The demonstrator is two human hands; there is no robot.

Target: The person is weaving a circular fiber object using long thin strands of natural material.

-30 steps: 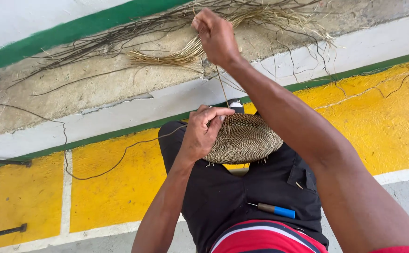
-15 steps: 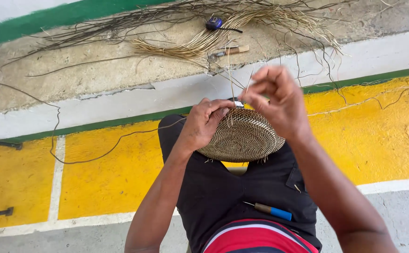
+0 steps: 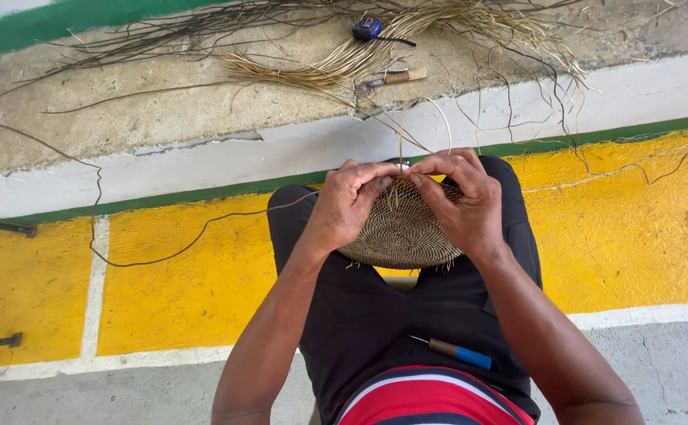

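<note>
Head view: both hands' fingers pinch woven disc (image 3: 403, 232) far rim; disc lies flat.

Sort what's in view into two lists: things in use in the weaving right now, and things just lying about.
In use:
left hand
right hand
woven disc
pale strand looping up from its edge

Lying about:
fibre bundle on the step
wooden-handled tool on the step
small blue object on the step
blue-handled awl on the lap

Tan woven disc (image 3: 404, 230), perhaps brown-flecked; yellow floor (image 3: 186, 299)
</note>
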